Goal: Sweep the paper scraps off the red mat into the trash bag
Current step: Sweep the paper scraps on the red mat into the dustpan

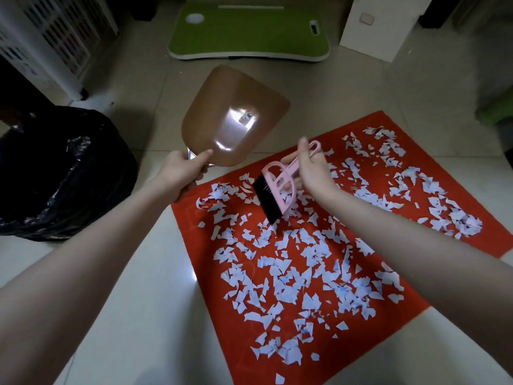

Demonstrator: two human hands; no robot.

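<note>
A red mat (433, 276) lies on the tiled floor, covered with several white paper scraps (286, 276). My left hand (181, 170) grips the handle of a brown dustpan (236, 118), held in the air past the mat's far left corner with its scoop pointing away from me. My right hand (311, 168) holds a small pink brush (277, 187) by its handle; its black bristles hang just above scraps near the mat's far edge. A black trash bag (66, 173) stands open on the floor to the left of the mat.
A green lap table (249, 31) lies flat on the floor beyond the dustpan. A white lattice cabinet (52, 37) stands at the far left and a white box (377, 26) at the far right. Pale floor tiles surround the mat.
</note>
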